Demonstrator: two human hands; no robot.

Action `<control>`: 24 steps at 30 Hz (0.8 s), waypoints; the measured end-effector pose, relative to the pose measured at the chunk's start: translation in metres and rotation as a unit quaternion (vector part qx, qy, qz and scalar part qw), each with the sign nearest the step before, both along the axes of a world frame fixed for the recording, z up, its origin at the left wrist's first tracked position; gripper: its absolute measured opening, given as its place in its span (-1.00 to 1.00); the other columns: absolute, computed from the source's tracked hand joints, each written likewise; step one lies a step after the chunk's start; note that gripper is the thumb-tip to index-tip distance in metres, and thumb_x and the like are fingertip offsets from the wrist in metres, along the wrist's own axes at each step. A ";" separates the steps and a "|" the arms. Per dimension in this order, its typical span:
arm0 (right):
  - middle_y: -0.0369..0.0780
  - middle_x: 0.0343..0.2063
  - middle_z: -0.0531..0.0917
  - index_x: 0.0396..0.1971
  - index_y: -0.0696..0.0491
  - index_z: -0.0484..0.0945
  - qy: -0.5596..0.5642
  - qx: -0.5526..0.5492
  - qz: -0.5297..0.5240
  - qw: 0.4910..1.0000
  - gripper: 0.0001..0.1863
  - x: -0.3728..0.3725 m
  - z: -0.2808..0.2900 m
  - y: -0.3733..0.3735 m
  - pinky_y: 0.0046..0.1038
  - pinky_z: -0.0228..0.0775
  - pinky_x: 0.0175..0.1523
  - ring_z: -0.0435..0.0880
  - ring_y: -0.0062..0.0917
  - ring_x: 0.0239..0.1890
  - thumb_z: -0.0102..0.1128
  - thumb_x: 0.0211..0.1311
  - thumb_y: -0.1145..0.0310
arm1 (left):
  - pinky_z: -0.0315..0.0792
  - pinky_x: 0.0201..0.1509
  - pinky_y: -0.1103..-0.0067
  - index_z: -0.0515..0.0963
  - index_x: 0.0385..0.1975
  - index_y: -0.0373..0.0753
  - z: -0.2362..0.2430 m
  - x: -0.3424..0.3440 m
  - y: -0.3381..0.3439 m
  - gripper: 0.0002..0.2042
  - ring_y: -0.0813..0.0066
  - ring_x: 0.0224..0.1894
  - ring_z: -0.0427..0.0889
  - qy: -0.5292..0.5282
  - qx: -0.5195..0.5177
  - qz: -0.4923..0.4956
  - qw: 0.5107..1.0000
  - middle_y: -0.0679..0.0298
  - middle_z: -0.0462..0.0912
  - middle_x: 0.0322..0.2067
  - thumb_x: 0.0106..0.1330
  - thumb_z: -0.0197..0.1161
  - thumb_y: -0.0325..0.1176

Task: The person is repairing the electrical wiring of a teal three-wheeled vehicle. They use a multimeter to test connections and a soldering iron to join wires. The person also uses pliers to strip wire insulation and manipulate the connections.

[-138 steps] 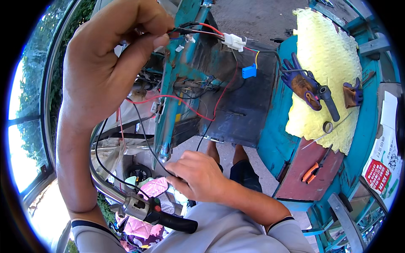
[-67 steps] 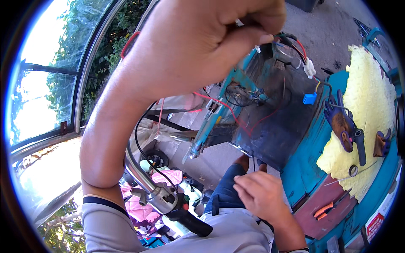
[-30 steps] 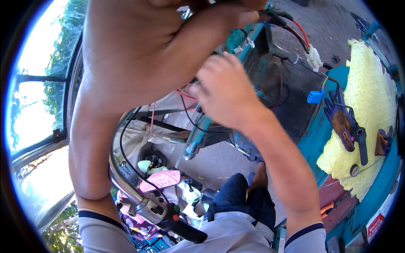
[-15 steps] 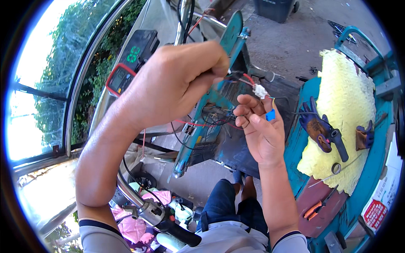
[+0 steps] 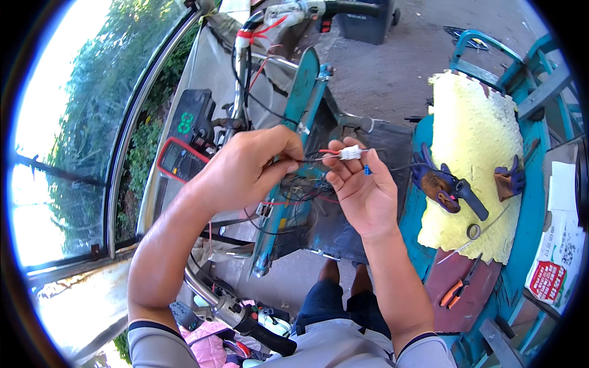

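My left hand is closed in a pinch, with thin wires at its fingertips that run toward a white plug connector. Red and dark leads enter the connector's left side. Palm up and fingers loosely curled, my right hand supports the connector across its fingers. A small blue connector sits between those fingers, beside the thumb. Below both hands, loose wiring hangs around the teal metal frame of a vehicle.
A red-rimmed multimeter lies beside a dash display with green digits. Handlebar grips are near my left side. At right, a teal bench bears yellow foam, gloves, tape and orange-handled pliers.
My left hand has drawn back and lower, away from the connector. The white connector now lies flatter across my right fingers. The whole view has shifted.
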State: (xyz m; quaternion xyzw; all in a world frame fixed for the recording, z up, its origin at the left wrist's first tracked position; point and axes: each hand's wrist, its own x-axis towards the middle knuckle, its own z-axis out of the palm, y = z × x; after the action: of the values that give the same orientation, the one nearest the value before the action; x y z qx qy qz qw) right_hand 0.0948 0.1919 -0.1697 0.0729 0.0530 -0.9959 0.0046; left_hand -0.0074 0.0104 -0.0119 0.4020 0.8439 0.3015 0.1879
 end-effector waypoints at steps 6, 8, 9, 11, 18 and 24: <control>0.00 0.17 0.61 0.23 0.19 0.48 -0.060 0.023 -0.013 0.998 -0.54 0.008 -0.013 0.004 -0.28 0.60 0.19 0.67 -0.25 0.15 0.04 0.62 0.12 | 0.51 -0.29 0.48 0.54 -0.15 -0.37 -0.004 0.000 0.002 -0.82 0.38 -0.33 0.68 -0.011 -0.005 -0.018 1.000 0.15 0.68 -0.27 0.28 0.30 -0.66; 0.00 0.17 0.61 0.24 0.20 0.47 -0.064 0.026 -0.011 0.998 -0.54 0.011 -0.014 0.003 -0.27 0.60 0.19 0.67 -0.24 0.15 0.02 0.63 0.13 | 0.51 -0.26 0.45 0.53 -0.16 -0.37 0.001 0.001 0.003 -0.82 0.35 -0.33 0.67 -0.028 -0.031 0.000 0.999 0.14 0.67 -0.27 0.27 0.30 -0.66; 0.00 0.17 0.62 0.25 0.20 0.47 -0.062 0.023 -0.005 0.998 -0.54 0.015 -0.016 0.006 -0.27 0.60 0.20 0.67 -0.22 0.15 0.01 0.63 0.14 | 0.51 -0.24 0.44 0.53 -0.17 -0.38 0.001 0.001 0.005 -0.82 0.33 -0.33 0.67 -0.039 -0.040 0.006 0.998 0.13 0.66 -0.28 0.26 0.31 -0.67; -0.01 0.17 0.64 0.26 0.19 0.47 -0.068 0.032 0.008 0.997 -0.53 0.024 -0.025 0.011 -0.27 0.60 0.21 0.68 -0.22 0.15 0.00 0.63 0.14 | 0.51 -0.24 0.44 0.52 -0.19 -0.38 -0.002 0.001 0.003 -0.81 0.31 -0.32 0.66 -0.034 -0.023 0.003 0.999 0.13 0.65 -0.29 0.24 0.31 -0.68; -0.05 -0.01 0.74 0.11 0.17 0.55 -0.246 0.124 0.002 0.961 -0.69 0.083 -0.067 0.040 -0.36 0.63 0.03 0.77 -0.38 -0.05 0.09 0.59 0.29 | 0.51 -0.24 0.46 0.54 -0.23 -0.39 -0.006 -0.004 0.006 -0.81 0.27 -0.29 0.66 0.034 0.010 -0.056 0.998 0.11 0.63 -0.29 0.19 0.31 -0.70; -0.26 -0.23 0.73 -0.04 0.17 0.61 -0.286 0.572 -0.143 0.755 -0.81 0.118 -0.056 0.090 -0.49 0.54 -0.08 0.70 -0.54 -0.22 0.28 0.41 0.49 | 0.46 -0.24 0.40 0.57 -0.28 -0.40 -0.001 0.007 0.011 -0.85 0.22 -0.32 0.60 -0.045 -0.004 0.034 0.998 0.12 0.59 -0.35 0.19 0.32 -0.71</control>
State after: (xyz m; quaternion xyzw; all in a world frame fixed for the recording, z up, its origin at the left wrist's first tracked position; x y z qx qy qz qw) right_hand 0.2129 0.2818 -0.2256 0.3501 0.5983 -0.7016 -0.1653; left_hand -0.0009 0.0212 -0.0125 0.3579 0.8491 0.3220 0.2173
